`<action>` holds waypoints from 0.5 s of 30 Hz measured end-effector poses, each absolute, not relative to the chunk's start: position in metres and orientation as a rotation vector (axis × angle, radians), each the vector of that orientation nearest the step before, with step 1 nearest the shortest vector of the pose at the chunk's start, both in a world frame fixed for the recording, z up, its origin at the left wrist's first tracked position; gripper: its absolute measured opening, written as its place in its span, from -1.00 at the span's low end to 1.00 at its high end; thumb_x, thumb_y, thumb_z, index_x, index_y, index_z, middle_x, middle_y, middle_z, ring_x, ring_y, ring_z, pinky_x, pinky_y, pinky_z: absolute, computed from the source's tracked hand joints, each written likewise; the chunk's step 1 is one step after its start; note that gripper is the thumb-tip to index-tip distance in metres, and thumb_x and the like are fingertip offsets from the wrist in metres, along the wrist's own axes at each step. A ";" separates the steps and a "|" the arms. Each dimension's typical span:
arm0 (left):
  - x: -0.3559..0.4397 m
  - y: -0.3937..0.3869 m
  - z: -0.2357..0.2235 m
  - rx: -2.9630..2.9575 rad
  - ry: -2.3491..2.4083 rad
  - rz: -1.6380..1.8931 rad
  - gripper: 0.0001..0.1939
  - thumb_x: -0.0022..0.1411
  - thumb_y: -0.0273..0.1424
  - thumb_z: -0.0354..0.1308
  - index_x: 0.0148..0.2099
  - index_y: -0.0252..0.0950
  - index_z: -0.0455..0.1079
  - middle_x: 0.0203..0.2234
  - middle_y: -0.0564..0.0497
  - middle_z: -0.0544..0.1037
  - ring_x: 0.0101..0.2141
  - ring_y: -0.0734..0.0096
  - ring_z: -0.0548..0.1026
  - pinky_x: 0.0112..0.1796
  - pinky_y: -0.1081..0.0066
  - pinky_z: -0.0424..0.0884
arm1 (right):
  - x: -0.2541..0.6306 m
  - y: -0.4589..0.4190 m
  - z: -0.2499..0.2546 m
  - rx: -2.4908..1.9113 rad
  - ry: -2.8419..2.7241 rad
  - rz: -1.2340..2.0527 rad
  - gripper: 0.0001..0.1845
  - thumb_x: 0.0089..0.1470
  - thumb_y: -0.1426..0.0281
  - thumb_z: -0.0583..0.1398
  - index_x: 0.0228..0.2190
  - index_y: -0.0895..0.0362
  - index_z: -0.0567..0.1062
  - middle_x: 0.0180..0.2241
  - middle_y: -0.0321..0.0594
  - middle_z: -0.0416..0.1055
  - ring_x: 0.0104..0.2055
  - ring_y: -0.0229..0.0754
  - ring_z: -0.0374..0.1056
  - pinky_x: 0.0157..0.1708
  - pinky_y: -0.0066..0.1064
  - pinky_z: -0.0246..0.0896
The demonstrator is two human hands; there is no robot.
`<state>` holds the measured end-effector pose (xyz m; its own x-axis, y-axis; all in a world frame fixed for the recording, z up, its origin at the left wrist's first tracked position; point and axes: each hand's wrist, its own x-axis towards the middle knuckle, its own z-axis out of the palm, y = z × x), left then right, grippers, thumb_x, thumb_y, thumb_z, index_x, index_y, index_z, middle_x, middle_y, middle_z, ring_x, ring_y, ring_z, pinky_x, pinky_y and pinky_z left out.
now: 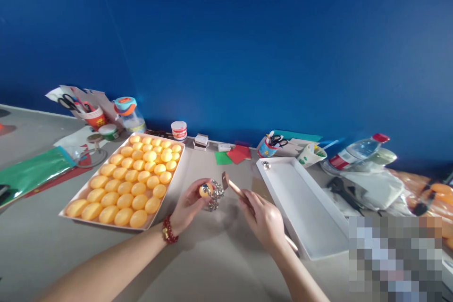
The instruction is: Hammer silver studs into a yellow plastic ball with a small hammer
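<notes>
A blue wall (226,56) rises behind a grey tabletop (219,255), and the biggest thing set out there is the shallow tray (149,219) on the left, packed with rows of orange balls (124,202). From where I stand they look plain, with no silver that I can make out, so I'd judge that most of this lot is yet to be handled. On the right lies a long white tray (300,198). Between the two trays the person's hands are at work. The right hand (264,217) is wrapped firmly round the handle of a wooden tool (235,188), its flat brownish head pointing toward the other hand and apart from it. The left hand (191,203) has its fingers curled round a single orange ball (205,191), held up over the table near the first tray. Against that ball sits a clump of shiny silver pieces (215,194); whether they're fixed to it I can't tell, though I'd call this one half done. Smallest of all, a silver bit (266,165) rests in the white tray's far left corner, perhaps spare.
</notes>
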<state>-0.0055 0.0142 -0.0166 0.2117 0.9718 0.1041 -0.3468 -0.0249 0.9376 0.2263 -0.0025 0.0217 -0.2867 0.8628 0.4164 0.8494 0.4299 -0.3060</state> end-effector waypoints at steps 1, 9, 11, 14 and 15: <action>-0.005 0.014 -0.015 1.053 0.730 1.227 -0.60 0.19 -0.32 0.23 0.08 -0.24 0.35 -0.09 -0.12 0.51 -0.25 0.30 0.52 -0.19 0.26 0.49 | 0.229 0.000 0.020 -1.492 -2.148 -0.008 -0.75 0.28 0.34 0.02 -0.11 0.13 0.43 -0.28 -0.13 0.54 -0.32 -0.13 0.47 -0.38 -0.42 0.21; -0.005 0.013 -0.011 0.873 0.556 1.165 -0.76 0.25 -0.34 0.12 -0.05 -0.31 0.35 -0.19 -0.15 0.55 -0.38 0.35 0.53 -0.27 0.29 0.45 | 0.243 0.016 -0.001 -1.810 -2.182 -0.082 -0.65 0.22 0.45 0.05 0.04 0.15 0.37 -0.18 -0.06 0.51 -0.25 -0.06 0.47 -0.38 -0.37 0.26; -0.005 0.013 -0.011 0.842 0.520 1.149 -0.78 0.29 -0.33 0.07 -0.06 -0.33 0.34 -0.21 -0.16 0.56 -0.43 0.40 0.50 -0.30 0.31 0.43 | 0.242 0.017 -0.002 -1.866 -2.210 -0.028 -0.62 0.22 0.47 0.04 0.06 0.16 0.36 -0.14 -0.05 0.49 -0.19 -0.06 0.45 -0.31 -0.36 0.27; -0.004 0.012 -0.010 0.828 0.491 1.137 -0.77 0.33 -0.32 -0.01 -0.09 -0.36 0.33 -0.26 -0.16 0.56 -0.53 0.48 0.43 -0.34 0.31 0.42 | 0.239 0.017 0.000 -1.967 -2.225 0.055 -0.58 0.21 0.50 0.02 0.09 0.19 0.33 -0.09 -0.04 0.46 -0.12 -0.05 0.42 -0.21 -0.34 0.25; -0.003 0.011 -0.009 0.831 0.492 1.138 -0.77 0.34 -0.32 -0.03 -0.10 -0.37 0.33 -0.28 -0.16 0.56 -0.55 0.50 0.40 -0.35 0.31 0.41 | 0.238 0.017 0.000 -1.992 -2.224 0.072 -0.57 0.21 0.50 0.01 0.10 0.20 0.32 -0.07 -0.03 0.44 -0.10 -0.05 0.40 -0.18 -0.34 0.24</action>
